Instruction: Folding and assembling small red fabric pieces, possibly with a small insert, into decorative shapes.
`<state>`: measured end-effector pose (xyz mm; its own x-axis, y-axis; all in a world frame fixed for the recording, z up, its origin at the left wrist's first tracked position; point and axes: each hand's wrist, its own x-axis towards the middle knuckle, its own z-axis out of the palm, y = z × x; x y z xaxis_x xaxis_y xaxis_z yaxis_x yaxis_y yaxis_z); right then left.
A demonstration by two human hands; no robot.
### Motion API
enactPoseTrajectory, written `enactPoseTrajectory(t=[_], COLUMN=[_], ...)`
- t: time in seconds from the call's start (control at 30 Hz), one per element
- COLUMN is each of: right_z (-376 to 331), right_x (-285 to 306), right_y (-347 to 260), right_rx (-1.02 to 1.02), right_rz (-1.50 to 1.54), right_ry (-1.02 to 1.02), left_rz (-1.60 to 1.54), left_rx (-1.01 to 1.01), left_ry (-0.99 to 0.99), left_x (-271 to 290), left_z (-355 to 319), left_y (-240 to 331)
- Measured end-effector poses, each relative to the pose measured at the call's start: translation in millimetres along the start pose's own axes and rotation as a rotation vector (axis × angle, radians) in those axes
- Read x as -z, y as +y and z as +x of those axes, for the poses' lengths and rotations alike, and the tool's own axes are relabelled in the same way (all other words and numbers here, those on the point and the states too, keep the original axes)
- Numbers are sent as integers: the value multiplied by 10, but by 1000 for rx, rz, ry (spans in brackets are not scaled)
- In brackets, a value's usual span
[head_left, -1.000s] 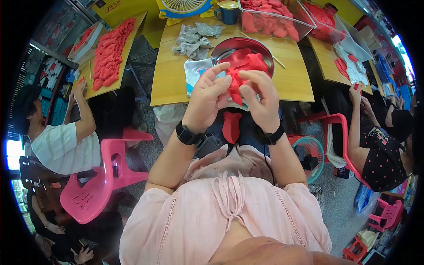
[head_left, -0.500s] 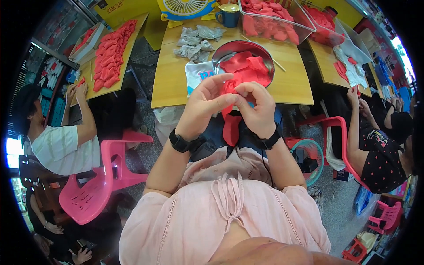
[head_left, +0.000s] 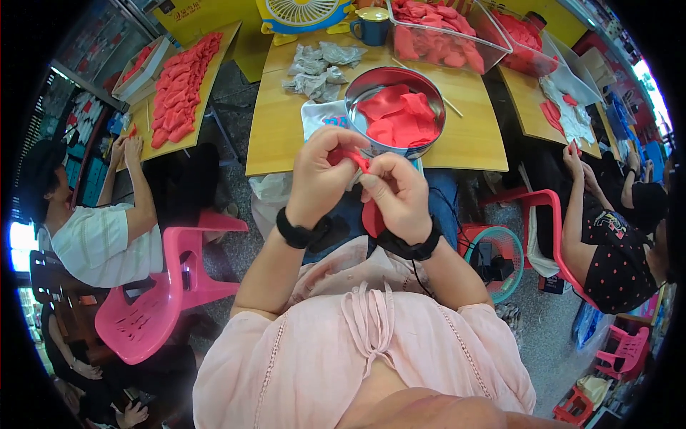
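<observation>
Both my hands grip one red cloth piece [head_left: 371, 219] just in front of the table's near edge. My left hand [head_left: 323, 175] is closed on its bunched upper part, and my right hand [head_left: 400, 194] pinches it close beside the left fingertips. A loose end hangs below my right hand; the part inside my fingers is hidden. Right beyond my hands stands a round metal tin [head_left: 363, 87] with several red cloth pieces [head_left: 397, 114] in it. A white printed cloth or bag [head_left: 318, 116] lies partly beneath the tin's left side.
Farther back on the table [head_left: 475, 139] are grey-filled plastic bags [head_left: 314, 71], a thin stick [head_left: 451, 107], a blue mug [head_left: 371, 28], a fan [head_left: 304, 18] and a clear bin of red pieces [head_left: 457, 46]. People sit at side tables; a pink chair [head_left: 175, 286] stands left, a teal basket [head_left: 504, 261] right.
My hands have come down a little toward my body, away from the tin. The left fingers have curled in, and the red cloth is now bunched between both hands.
</observation>
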<state>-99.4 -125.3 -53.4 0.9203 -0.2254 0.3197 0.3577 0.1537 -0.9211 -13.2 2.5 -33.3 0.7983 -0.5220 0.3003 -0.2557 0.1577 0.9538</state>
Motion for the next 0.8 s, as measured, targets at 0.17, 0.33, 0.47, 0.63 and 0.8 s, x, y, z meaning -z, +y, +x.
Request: enactPoseTrajectory(t=[0.17,0.33,0.47,0.63,0.8], right_z=[-93,-63,107,225,156], right_x=[-156,-131,-2,27,-9], right_y=[62,25,-42,-29,-26], right_rx=[88,63,-3,-101,-134], right_rz=[-156,-35,145,104,132], right_ry=[-108,-37,172,114,69], left_rz=[91,-38,-312,-730,-709], left_rx=[-274,-86,102,304,498], left_ry=[547,390,175,-30,-259], left_x=[-179,-162,-102,-32,88], left_z=[86,37,-124,-226,-187], left_y=[-139,-217,31,178,260])
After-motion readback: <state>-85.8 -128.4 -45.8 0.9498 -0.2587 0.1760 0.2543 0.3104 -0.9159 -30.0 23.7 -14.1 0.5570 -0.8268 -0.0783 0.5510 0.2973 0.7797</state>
